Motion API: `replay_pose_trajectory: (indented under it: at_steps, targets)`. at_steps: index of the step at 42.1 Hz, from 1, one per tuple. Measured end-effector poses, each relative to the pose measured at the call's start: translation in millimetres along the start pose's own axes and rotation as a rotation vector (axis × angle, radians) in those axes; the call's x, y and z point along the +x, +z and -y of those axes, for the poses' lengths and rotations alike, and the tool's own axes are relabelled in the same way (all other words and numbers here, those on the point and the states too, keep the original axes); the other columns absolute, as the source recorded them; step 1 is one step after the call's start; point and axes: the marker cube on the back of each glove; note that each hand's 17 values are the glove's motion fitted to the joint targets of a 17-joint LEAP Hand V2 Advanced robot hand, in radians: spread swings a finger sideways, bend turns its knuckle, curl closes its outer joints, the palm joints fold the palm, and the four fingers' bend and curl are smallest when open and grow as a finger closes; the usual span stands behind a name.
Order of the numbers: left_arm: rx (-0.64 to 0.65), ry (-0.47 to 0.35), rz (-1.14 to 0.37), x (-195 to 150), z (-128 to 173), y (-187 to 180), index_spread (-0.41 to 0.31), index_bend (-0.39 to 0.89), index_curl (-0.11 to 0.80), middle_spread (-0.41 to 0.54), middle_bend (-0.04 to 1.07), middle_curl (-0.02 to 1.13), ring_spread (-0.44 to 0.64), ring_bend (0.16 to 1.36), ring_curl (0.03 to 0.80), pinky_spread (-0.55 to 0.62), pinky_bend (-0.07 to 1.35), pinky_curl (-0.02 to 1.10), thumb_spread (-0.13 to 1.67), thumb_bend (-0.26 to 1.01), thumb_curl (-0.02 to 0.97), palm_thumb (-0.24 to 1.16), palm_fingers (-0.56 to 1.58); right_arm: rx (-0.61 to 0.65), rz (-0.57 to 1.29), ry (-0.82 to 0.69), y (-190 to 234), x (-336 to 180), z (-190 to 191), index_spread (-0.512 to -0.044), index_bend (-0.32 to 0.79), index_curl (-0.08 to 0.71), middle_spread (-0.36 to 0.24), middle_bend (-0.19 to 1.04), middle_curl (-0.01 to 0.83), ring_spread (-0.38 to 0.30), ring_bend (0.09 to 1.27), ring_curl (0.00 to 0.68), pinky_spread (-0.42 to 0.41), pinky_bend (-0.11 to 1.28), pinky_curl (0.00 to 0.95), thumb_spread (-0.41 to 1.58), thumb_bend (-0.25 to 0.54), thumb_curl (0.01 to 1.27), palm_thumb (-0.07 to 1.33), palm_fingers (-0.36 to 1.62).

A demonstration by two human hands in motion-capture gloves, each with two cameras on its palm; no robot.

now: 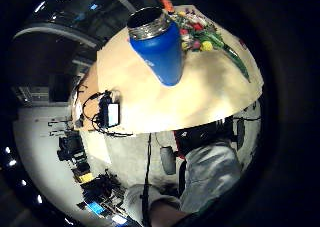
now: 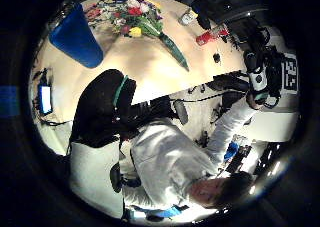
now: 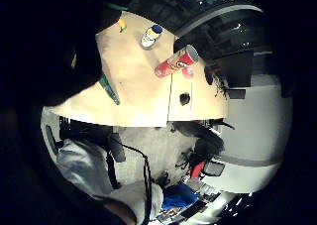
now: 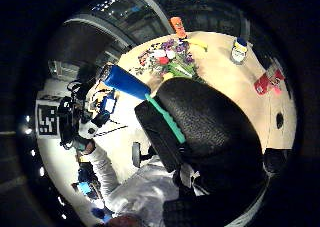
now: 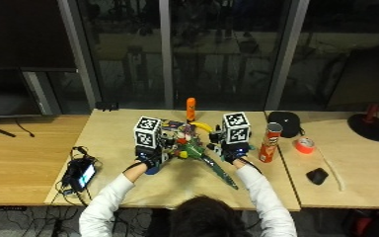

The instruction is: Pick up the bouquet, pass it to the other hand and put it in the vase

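1. Bouquet (image 5: 196,148) lies flat on the wooden table (image 5: 110,187); mixed blooms toward the far edge, green wrapped stem (image 5: 219,173) pointing back at the person.
2. Blue vase (image 1: 160,44) stands upright just left of the blooms, steel-rimmed mouth open; no label readable.
3. Left hand (image 5: 149,160) and right hand (image 5: 232,153) are either side of the bouquet; grip of each cannot be told.
4. Red crisp tube (image 5: 268,143) stands right of the right hand, writing illegible. Orange bottle (image 5: 191,108) behind the flowers.
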Motion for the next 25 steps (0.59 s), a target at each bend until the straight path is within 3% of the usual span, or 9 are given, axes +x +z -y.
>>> replay_pose_trajectory:
  at_steps: [4, 9, 17, 25]
  targets:
    - [0.0, 0.003, -0.003, -0.6, -0.6, -1.2, 0.027, 0.16, 0.085, 0.18, 0.2, 0.1, 0.22, 0.45, 0.121, 0.23, 0.29, 0.1, 0.63, 0.2, 0.102, 0.35, 0.36, -0.007, -0.008, 0.004, -2.6, -0.9, -0.8, -0.25, 0.07, 0.038, 0.016, 0.2, 0.082, 0.071, 0.44, 0.129, 0.163, 0.51, 0.167, 0.65, 0.151, 0.05, 0.25, 0.35]
    - [0.001, 0.002, -0.005, -2.1, -2.8, -3.2, 0.035, 0.16, 0.131, 0.229, 0.19, 0.14, 0.29, 0.48, 0.162, 0.29, 0.29, 0.15, 0.84, 0.19, 0.14, 0.37, 0.34, -0.005, -0.024, 0.005, -8.4, -3.1, -2.8, -0.311, 0.09, 0.063, 0.02, 0.21, 0.132, 0.089, 0.47, 0.177, 0.206, 0.55, 0.221, 0.89, 0.146, 0.08, 0.26, 0.31]
    - [0.015, -0.006, -0.011, -8.7, -9.6, -4.8, 0.041, 0.16, 0.184, 0.265, 0.19, 0.19, 0.35, 0.5, 0.19, 0.34, 0.29, 0.19, 1.0, 0.14, 0.188, 0.39, 0.31, -0.017, -0.019, -0.006, -13.9, -8.8, -4.1, -0.352, 0.1, 0.084, 0.023, 0.22, 0.189, 0.103, 0.51, 0.213, 0.234, 0.57, 0.262, 1.09, 0.119, 0.11, 0.27, 0.29]
    - [0.015, -0.008, -0.023, -12.9, -15.1, -2.1, 0.043, 0.16, 0.223, 0.279, 0.19, 0.23, 0.37, 0.51, 0.209, 0.36, 0.29, 0.23, 1.07, 0.09, 0.224, 0.41, 0.29, -0.117, 0.121, 0.041, -22.5, 3.8, 10.4, -0.359, 0.08, 0.09, 0.029, 0.25, 0.237, 0.1, 0.57, 0.249, 0.234, 0.59, 0.288, 1.18, 0.089, 0.14, 0.28, 0.32]
